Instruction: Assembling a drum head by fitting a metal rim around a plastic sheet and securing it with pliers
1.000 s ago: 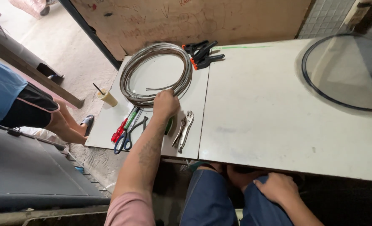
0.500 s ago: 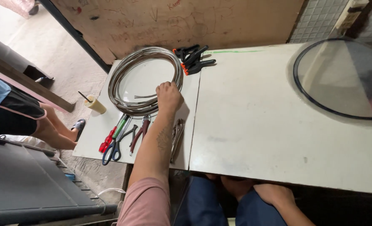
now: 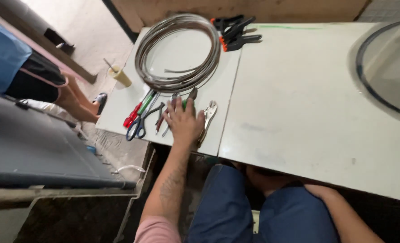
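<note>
The left hand lies flat over a green-handled tool, hiding all but a bit of green and a metal tip past the fingertips, so its kind cannot be told, nor whether the hand grips it. The right hand sits under the table edge, mostly hidden. Far right of the left hand, the black ring is cut off by the picture's edge.

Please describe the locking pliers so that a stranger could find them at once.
On the white table, look below the coil of metal strip, just right of the left hand. The locking pliers are bare silver metal; the neighbouring tools have coloured handles.
</note>
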